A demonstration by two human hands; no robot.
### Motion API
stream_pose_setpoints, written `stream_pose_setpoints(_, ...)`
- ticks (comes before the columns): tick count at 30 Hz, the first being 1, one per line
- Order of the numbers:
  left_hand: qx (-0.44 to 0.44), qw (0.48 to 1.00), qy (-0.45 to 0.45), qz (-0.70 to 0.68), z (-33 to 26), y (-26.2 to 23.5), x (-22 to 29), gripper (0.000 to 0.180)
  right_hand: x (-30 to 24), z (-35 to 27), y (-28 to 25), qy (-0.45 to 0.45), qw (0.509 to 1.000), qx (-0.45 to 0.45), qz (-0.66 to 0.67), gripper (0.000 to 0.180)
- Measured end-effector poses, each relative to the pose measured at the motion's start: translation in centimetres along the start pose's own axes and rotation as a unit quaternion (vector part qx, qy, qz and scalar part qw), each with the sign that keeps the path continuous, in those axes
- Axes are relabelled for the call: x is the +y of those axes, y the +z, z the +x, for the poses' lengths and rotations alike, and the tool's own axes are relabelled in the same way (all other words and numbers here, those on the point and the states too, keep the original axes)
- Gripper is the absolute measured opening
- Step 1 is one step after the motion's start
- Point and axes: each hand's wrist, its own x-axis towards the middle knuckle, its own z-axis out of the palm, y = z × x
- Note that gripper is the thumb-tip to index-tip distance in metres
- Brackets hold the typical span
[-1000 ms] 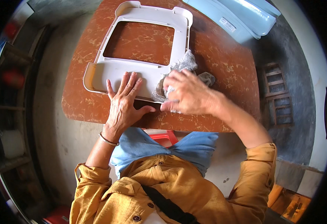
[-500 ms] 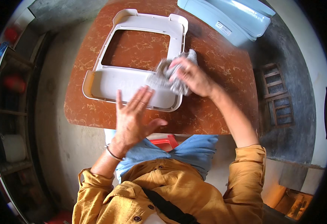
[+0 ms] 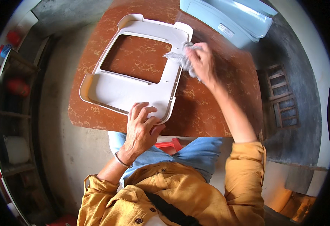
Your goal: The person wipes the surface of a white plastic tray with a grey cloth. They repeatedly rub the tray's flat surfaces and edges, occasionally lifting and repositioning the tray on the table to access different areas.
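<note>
A white plastic frame (image 3: pixel 119 92) with a large rectangular opening and raised corners lies tilted on the brown marbled table (image 3: pixel 214 116). My left hand (image 3: pixel 139 126) grips its near rim close to the near right corner, fingers curled over the edge and thumb outside. A crumpled grey cloth (image 3: pixel 185 60) is bunched in my right hand (image 3: pixel 203 64), whose fingers are closed round it. The cloth lies against the frame's right side rail, and one end reaches inward over the rail. Part of it is hidden under my fingers.
A light blue plastic tub (image 3: pixel 229 22) stands at the table's far right. Below the table's near edge a red stool (image 3: pixel 169 146) shows between my legs. Shelves (image 3: pixel 14 113) with several items line the left, and a wooden rack (image 3: pixel 281 96) is at the right.
The frame has turned slightly, its near right corner coming closer to me. My left hand has gone from spread fingers to gripping the rim. My right hand has moved the cloth up along the rail.
</note>
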Motion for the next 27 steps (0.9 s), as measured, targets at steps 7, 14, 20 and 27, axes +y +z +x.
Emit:
stream_pose_setpoints(7,-0.018,0.999,-0.002,0.038,-0.5,1.0,-0.6,0.022,-5.3,-3.3,2.1,-0.184,0.949,-0.244,0.076,0.017)
stream_pose_setpoints(14,-0.015,0.999,0.017,0.037,-0.2,1.1,-0.7,0.018,3.5,3.3,4.2,-0.025,0.995,-0.036,-0.093,0.017)
stream_pose_setpoints(20,-0.009,0.999,0.007,0.05,-0.4,1.4,-0.8,0.02,-1.7,-2.2,3.5,0.009,0.994,-0.102,0.026,0.011)
stream_pose_setpoints(27,-0.014,0.999,0.021,0.043,-0.5,1.1,-0.5,0.019,-4.5,-4.9,1.9,-0.002,0.989,-0.12,0.088,0.01)
